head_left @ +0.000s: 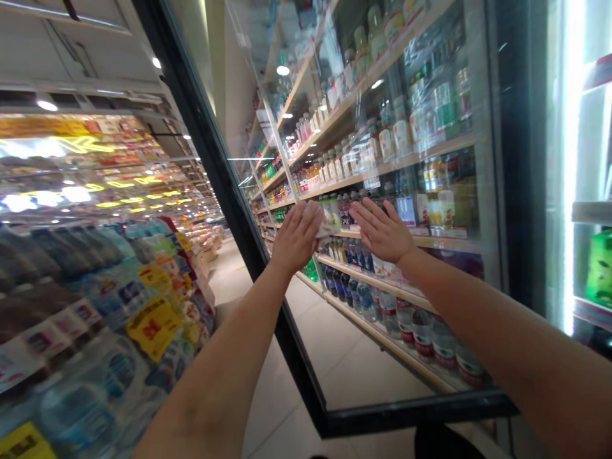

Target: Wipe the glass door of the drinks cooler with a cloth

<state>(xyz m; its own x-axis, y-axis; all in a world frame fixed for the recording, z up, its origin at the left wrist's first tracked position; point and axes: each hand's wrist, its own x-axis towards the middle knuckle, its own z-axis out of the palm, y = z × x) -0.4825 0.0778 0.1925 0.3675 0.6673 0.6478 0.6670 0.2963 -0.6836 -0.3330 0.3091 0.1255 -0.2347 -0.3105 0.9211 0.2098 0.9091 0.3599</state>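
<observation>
A glass cooler door (382, 357) with a black frame stands swung open in front of me. My left hand (297, 234) is at the glass, its fingers close together over a crumpled white cloth (327, 226). Part of the cloth sticks out on the right side of that hand; the rest is hidden beneath it. To the right, my right hand (380, 229) is stretched out at the same pane, fingers extended and a little apart, holding nothing. Shelves of bottled drinks (335, 162) show through or in the glass behind both hands.
Large bottles (425, 335) line the lowest shelf seen in the glass. Stacked packs of bottled water (109, 370) with yellow price signs (155, 326) stand on the left. A lit cooler interior (593, 210) is at the right edge. Pale floor tiles (272, 395) run below the door.
</observation>
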